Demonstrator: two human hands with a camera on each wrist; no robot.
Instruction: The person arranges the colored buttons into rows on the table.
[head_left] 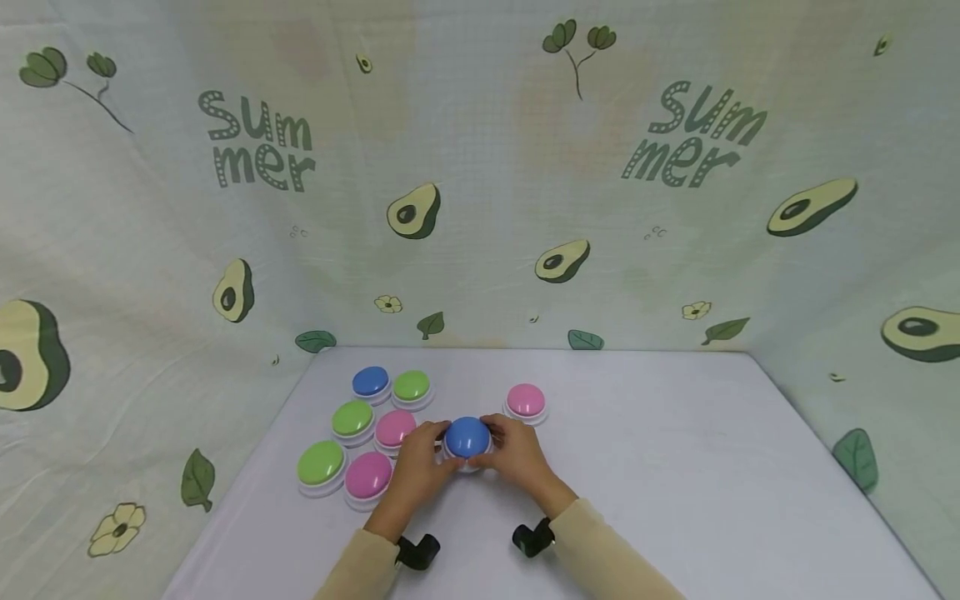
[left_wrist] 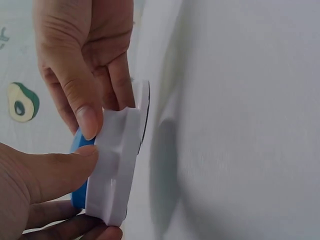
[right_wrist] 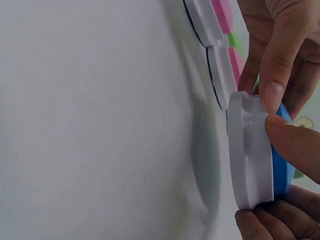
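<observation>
Between both hands is a blue push button (head_left: pixel 467 437) with a round white base. My left hand (head_left: pixel 422 471) grips its left side, thumb at the near edge and fingers round the far side. On the opposite side my right hand (head_left: pixel 521 457) grips it the same way, the two thumbs close together at the front. In the left wrist view the white base (left_wrist: pixel 114 165) is held over the table, its shadow beside it. The right wrist view also shows a gap between the base (right_wrist: pixel 250 155) and the shadow.
Left of the hands stand several similar buttons: a blue one (head_left: pixel 371 382), green ones (head_left: pixel 320 463) and pink ones (head_left: pixel 368 476). Another pink button (head_left: pixel 526 401) stands behind the right hand. A printed cloth (head_left: pixel 480 150) hangs behind the white table (head_left: pixel 712 467).
</observation>
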